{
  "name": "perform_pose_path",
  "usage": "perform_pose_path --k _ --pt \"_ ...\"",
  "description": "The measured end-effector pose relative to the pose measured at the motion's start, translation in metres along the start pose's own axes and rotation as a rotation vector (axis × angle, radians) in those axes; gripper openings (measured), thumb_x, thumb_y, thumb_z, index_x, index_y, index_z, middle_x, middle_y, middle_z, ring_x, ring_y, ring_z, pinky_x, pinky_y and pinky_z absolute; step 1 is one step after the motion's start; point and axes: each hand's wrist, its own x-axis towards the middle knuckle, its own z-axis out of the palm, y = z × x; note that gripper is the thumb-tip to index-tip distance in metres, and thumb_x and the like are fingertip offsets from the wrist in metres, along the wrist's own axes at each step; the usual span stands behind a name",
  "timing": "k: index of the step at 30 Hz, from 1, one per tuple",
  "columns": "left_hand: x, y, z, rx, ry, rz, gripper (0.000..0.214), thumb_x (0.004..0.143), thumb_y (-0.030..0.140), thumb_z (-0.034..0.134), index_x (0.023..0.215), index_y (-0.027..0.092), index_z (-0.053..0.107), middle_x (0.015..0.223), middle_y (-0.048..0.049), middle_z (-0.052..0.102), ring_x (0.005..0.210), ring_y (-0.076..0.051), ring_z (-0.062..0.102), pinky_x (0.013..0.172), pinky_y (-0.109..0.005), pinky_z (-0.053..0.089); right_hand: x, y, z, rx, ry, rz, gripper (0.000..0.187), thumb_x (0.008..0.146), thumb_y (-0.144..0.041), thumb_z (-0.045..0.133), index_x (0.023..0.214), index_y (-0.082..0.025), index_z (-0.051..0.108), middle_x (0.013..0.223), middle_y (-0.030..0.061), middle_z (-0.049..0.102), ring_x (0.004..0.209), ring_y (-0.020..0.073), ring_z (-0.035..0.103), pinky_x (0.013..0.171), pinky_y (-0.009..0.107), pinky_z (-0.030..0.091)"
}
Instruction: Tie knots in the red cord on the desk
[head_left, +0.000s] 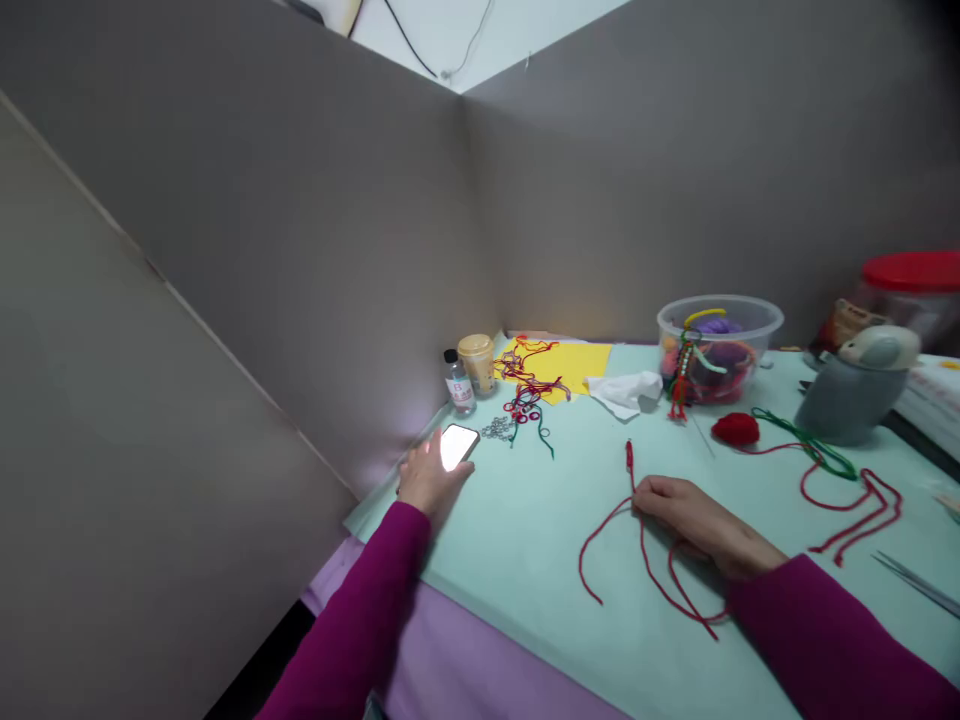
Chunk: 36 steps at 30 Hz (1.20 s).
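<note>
The right hand pinches a thin, knotted red cord between thumb and fingers, its loose strands trailing across the pale green table. The left hand spreads around a dark-edged smartphone with a bright white screen; whether it grips the phone cannot be told. Just beyond the phone lie small silvery metal rings, near a small clear bottle with a black cap. Right of the right hand lies another length of red cord. Farther back stands a round, clear plastic tub of coloured yarn.
</note>
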Motion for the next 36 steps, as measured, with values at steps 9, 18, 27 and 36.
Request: perform_pose_path --k 9,18,27,36 --pt "-0.04 0.096 -0.02 -0.705 -0.312 0.425 0.056 0.085 0.052 0.043 0.129 0.017 0.045 0.135 -0.0129 0.047 0.122 -0.024 0.045 0.1 -0.036 0.036 0.002 -0.005 -0.003 0.06 0.015 -0.063 0.012 0.072 -0.027 0.052 0.066 -0.02 0.045 0.051 -0.0089 0.029 0.038 0.0048 0.023 0.033 0.019 0.013" --pt "-0.03 0.194 0.019 -1.167 -1.0 0.286 0.046 0.084 0.057 0.039 0.083 0.013 0.052 0.071 -0.0057 0.059 0.058 -0.012 0.056 0.061 -0.027 0.044 0.007 -0.005 -0.007 0.096 0.002 -0.075 0.006 0.072 -0.024 0.051 0.069 -0.02 0.048 0.048 -0.0091 0.032 0.036 0.0052 0.022 0.031 0.02 0.012" --pt "-0.019 0.187 0.028 -0.813 -0.697 0.668 0.03 0.084 0.04 0.036 0.065 0.018 0.04 0.064 0.0024 0.042 0.061 -0.011 0.038 0.056 -0.023 0.032 0.006 -0.004 -0.011 0.114 -0.025 -0.015 0.004 0.074 -0.023 0.049 0.072 -0.021 0.048 0.05 -0.01 0.031 0.035 0.0054 0.023 0.03 0.018 0.016" --pt "-0.016 0.189 0.027 -0.754 -0.802 0.699 0.022 0.077 0.033 0.041 0.062 0.017 0.042 0.061 0.0032 0.039 0.059 -0.011 0.035 0.053 -0.024 0.026 0.004 -0.007 -0.01 0.041 -0.009 -0.039 0.004 0.075 -0.023 0.049 0.072 -0.02 0.049 0.051 -0.0093 0.032 0.036 0.0052 0.025 0.032 0.018 0.018"
